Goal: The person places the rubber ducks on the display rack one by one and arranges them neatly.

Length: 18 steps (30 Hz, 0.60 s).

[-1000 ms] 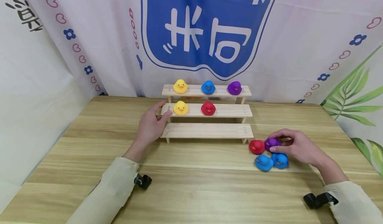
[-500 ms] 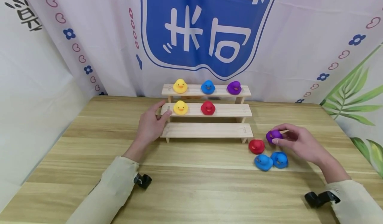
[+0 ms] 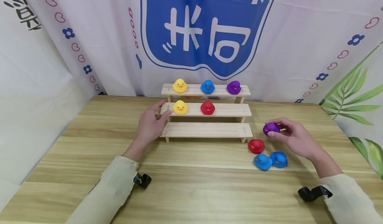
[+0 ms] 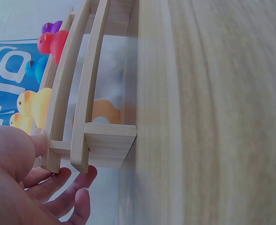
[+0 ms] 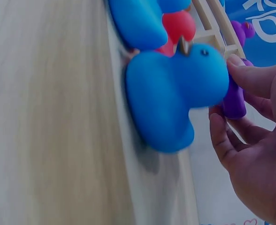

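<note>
My right hand (image 3: 299, 139) pinches a purple rubber duck (image 3: 271, 129) between thumb and fingers, above the table to the right of a three-tier wooden shelf (image 3: 206, 130). In the right wrist view this duck (image 5: 234, 101) is partly covered by the thumb and a blue duck. My left hand (image 3: 150, 122) holds the left end of the middle tier, thumb on the board; the left wrist view shows its fingers (image 4: 65, 199) around the board ends. A yellow duck (image 3: 180, 107) and a red duck (image 3: 207, 108) sit on that tier.
On the top tier stand a yellow duck (image 3: 180, 86), a blue duck (image 3: 207, 87) and a purple duck (image 3: 233, 87). A red duck (image 3: 256, 146) and two blue ducks, one left (image 3: 263, 162) and one right (image 3: 279, 159), lie on the table (image 3: 191, 190). A printed curtain (image 3: 104, 27) hangs behind.
My right hand has lifted the purple duck from beside the red duck and carried it up, away from the other table ducks. The left hand stays at the shelf.
</note>
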Available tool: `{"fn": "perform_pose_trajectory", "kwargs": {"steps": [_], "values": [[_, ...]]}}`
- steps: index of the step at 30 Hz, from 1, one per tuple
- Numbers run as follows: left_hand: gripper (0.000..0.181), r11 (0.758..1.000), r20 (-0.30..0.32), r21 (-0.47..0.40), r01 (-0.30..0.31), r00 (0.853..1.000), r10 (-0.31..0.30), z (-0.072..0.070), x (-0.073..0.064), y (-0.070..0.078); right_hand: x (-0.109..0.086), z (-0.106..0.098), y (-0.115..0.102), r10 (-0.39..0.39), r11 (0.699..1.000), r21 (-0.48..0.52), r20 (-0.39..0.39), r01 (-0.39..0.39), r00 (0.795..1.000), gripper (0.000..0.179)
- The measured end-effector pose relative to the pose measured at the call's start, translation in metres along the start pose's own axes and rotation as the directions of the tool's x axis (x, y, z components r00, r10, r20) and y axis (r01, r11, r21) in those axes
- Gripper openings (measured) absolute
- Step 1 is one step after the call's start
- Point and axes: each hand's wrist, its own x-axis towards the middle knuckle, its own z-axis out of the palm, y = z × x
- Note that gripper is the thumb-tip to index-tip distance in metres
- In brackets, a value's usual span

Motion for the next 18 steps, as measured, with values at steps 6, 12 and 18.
{"fn": "perform_pose_trajectory", "kwargs": {"steps": [6, 12, 18], "values": [[0.058, 1.000, 0.010, -0.006, 0.007, 1.000, -0.007, 0.000, 0.000, 0.000, 0.008, 0.005, -0.010, -0.009, 0.999, 0.040, -0.037, 0.010, 0.999, 0.045], [0.057, 1.000, 0.001, -0.010, 0.002, 1.000, -0.002, 0.000, 0.000, 0.001, 0.014, 0.009, -0.019, -0.027, 0.997, 0.070, -0.079, 0.032, 0.996, 0.047], [0.057, 1.000, -0.001, -0.010, 0.008, 1.000, -0.008, 0.000, 0.000, 0.001, 0.019, 0.014, -0.029, -0.079, 0.988, 0.117, -0.147, 0.096, 0.986, 0.041]]}}
